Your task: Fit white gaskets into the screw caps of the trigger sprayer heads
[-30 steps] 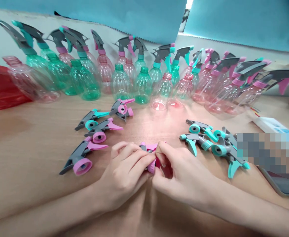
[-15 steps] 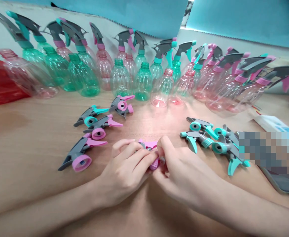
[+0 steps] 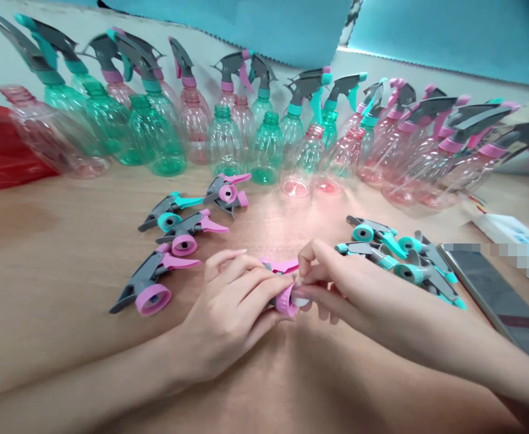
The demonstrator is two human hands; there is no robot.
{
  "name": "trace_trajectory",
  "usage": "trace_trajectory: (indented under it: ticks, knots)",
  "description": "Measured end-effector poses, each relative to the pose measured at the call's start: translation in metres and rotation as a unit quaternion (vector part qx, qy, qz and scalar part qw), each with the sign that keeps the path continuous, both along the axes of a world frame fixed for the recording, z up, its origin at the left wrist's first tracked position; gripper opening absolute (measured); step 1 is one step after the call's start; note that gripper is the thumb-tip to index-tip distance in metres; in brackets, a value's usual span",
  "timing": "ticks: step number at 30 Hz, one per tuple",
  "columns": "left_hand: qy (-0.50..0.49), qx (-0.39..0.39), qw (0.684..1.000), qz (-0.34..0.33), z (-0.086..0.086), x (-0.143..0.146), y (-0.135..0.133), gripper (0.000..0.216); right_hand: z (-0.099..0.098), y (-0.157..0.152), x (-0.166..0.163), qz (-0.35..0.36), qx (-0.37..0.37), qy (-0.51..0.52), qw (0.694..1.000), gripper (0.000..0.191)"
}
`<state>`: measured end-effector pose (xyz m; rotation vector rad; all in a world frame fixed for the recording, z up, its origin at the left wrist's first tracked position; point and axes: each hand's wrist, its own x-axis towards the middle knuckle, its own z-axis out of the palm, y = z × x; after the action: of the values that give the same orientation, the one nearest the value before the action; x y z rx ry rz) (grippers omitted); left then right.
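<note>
Blue cloth [image 3: 264, 30] at the back, bottles [image 3: 225, 144] in front of it, brown table [image 3: 75, 361] below. Pink and gray spray head [image 3: 283, 294] low in the middle, between both hands, cap [image 3: 285, 306] mouth facing right. Held snug in the left hand [image 3: 232, 301], with fingers bent over the top. Close by the cap mouth, right hand [image 3: 337, 283] with fingertips pinched on a white bit [image 3: 301, 301]. Cannot tell if inside the cap. Looks light, hard and smooth, maybe a bit slippery. Likely best to hold around the ridged cap, not by the thin trigger [image 3: 285, 266], for fear of bending it. White bit: tiny, probably easy to drop.
</note>
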<state>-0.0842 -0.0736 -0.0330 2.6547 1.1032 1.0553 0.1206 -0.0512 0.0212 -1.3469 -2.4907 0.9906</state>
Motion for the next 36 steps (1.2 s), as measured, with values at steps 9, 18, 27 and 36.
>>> trace_trajectory:
  ticks: [9,18,27,36]
  knots:
    - [-0.067,-0.108,0.992,0.021,0.004,0.000,-0.001,0.015,0.004,0.006,0.006,-0.025,-0.005,0.080,0.996,0.032]
    - [-0.084,-0.119,0.989,-0.006,0.003,0.001,-0.005,0.020,0.004,0.004,-0.003,0.013,0.044,0.135,0.990,0.043]
    - [-0.092,-0.134,0.987,-0.005,0.005,0.001,-0.006,0.016,0.005,0.015,-0.003,-0.020,0.050,0.159,0.986,0.039]
    - [-0.093,-0.131,0.987,-0.005,0.006,0.001,-0.004,0.021,0.005,0.018,0.004,0.023,-0.052,0.148,0.987,0.016]
